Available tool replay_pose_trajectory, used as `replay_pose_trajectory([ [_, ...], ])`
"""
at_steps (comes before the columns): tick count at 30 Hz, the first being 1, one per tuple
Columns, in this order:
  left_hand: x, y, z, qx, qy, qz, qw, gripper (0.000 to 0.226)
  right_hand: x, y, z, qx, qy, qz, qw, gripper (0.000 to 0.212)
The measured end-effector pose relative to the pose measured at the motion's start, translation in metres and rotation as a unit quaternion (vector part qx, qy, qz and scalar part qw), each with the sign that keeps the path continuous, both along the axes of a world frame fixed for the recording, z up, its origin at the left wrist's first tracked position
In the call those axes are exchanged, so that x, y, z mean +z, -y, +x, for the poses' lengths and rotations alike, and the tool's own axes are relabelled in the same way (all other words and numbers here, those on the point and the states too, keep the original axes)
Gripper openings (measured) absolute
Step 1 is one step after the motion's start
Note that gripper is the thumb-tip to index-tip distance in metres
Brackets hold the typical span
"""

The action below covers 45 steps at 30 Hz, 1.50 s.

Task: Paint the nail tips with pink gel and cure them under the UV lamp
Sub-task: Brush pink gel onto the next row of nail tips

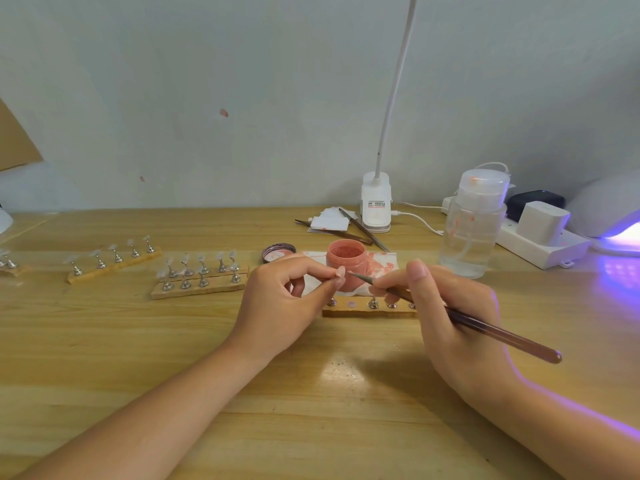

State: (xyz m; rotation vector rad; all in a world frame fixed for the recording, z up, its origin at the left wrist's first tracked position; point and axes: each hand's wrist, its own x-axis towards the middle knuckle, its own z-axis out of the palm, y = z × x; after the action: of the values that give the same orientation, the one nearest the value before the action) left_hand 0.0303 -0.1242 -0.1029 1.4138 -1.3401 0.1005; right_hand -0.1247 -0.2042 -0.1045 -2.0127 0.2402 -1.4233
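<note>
Centre frame, above the wooden tabletop: our left hand pinches a pale pink nail tip; our right hand grips a slim brown brush, tip near it; open pink gel jar behind.

The UV lamp is cut off by the right edge. The right hand hides the right end of the nearest holder strip. A strip at far left is cropped.

Wooden table under gel jar
</note>
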Motion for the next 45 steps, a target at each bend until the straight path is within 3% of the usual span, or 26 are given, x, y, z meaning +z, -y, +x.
replay_pose_trajectory([
  [13, -0.0018, 0.0019, 0.0003, -0.035, -0.001, 0.030, 0.999, 0.017, 0.0044, -0.0023, 0.0050, -0.020, -0.010, -0.054, 0.998, 0.026],
  [18, -0.0032, 0.0027, 0.0004, -0.040, 0.026, 0.017, 0.999, 0.020, -0.0011, 0.0018, 0.0007, -0.024, -0.029, -0.041, 0.998, 0.040],
  [23, -0.0037, 0.0026, 0.0009, -0.037, 0.037, 0.020, 0.998, 0.024, 0.0031, -0.0009, 0.0035, -0.028, -0.018, -0.034, 0.999, 0.030],
  [27, -0.0035, 0.0027, 0.0012, -0.030, 0.046, 0.015, 0.998, 0.024, 0.0012, 0.0000, 0.0016, -0.023, -0.028, -0.024, 0.999, 0.039],
  [31, -0.0044, 0.0027, 0.0018, -0.024, 0.049, 0.017, 0.998, 0.025, 0.0036, -0.0010, 0.0039, -0.032, -0.027, -0.018, 0.999, 0.026],
  [35, -0.0035, 0.0027, 0.0004, -0.028, 0.047, 0.009, 0.998, 0.022, 0.0011, 0.0006, -0.0003, -0.013, -0.041, -0.009, 0.999, 0.039],
  [40, -0.0034, 0.0031, 0.0008, -0.026, 0.048, 0.010, 0.998, 0.027, 0.0043, -0.0016, 0.0043, -0.016, -0.030, -0.012, 0.999, 0.030],
  [45, -0.0038, 0.0035, 0.0015, -0.024, 0.047, 0.010, 0.999, 0.022, 0.0016, -0.0001, 0.0010, -0.008, -0.024, -0.014, 1.000, 0.041],
])
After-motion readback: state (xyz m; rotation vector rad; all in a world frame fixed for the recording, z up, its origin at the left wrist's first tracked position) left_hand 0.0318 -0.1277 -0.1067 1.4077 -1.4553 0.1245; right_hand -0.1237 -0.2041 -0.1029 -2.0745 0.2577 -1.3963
